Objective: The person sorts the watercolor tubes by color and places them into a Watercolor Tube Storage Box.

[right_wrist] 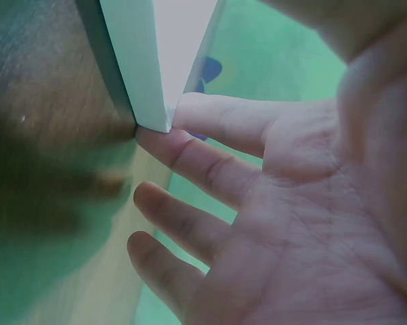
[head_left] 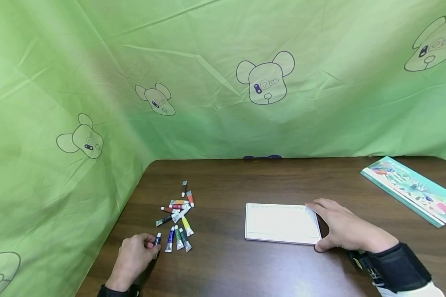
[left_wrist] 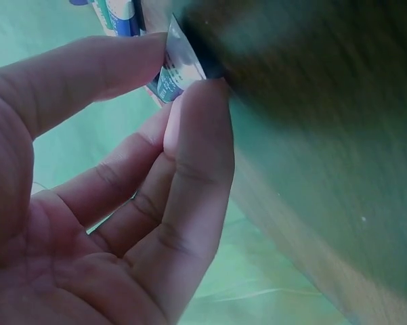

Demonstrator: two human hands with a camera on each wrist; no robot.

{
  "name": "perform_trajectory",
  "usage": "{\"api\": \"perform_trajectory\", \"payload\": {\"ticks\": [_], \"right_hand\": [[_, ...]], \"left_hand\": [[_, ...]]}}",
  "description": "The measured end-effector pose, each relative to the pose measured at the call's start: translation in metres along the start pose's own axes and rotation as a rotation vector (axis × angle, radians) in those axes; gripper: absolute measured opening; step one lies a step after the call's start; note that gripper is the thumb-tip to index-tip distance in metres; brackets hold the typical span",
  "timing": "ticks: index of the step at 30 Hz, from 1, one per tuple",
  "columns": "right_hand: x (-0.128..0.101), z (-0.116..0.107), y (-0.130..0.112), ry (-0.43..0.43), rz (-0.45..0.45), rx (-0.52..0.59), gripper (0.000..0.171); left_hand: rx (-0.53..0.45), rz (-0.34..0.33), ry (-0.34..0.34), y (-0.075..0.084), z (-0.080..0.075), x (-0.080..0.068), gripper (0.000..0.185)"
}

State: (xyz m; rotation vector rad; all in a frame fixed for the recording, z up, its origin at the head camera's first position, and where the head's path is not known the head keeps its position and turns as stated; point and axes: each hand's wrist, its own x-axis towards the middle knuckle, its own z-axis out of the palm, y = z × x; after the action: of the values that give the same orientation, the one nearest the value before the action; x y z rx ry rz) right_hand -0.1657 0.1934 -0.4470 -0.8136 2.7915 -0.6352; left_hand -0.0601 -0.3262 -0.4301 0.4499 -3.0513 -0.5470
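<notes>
In the head view my left hand (head_left: 135, 255), at the table's left side, pinches a small dark-capped paint tube (head_left: 157, 239). The left wrist view shows the tube's flat silver end (left_wrist: 181, 51) between thumb and fingertips. Just right of that hand lie a blue tube (head_left: 169, 239), a green tube (head_left: 179, 238) and a grey-green tube (head_left: 185, 240), side by side. My right hand (head_left: 342, 227) touches the right end of a flat white box (head_left: 282, 223), thumb at the near corner. In the right wrist view its fairly straight fingers meet the box corner (right_wrist: 145, 74).
Several more paint tubes, including a yellow one (head_left: 187, 225) and an orange one (head_left: 190, 199), lie loosely scattered farther back. A teal illustrated box (head_left: 412, 189) sits at the back right of the brown table (head_left: 223, 264). Green printed cloth (head_left: 208, 136) hangs behind and left.
</notes>
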Motion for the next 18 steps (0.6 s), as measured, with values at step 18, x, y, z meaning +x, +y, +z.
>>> {"api": "perform_trajectory", "payload": {"ticks": [18], "right_hand": [[0.001,-0.001,-0.003,-0.026,0.011,0.026,0.107]], "left_hand": [[-0.062,0.163,0.061,0.049,-0.003,0.000,0.010]]}}
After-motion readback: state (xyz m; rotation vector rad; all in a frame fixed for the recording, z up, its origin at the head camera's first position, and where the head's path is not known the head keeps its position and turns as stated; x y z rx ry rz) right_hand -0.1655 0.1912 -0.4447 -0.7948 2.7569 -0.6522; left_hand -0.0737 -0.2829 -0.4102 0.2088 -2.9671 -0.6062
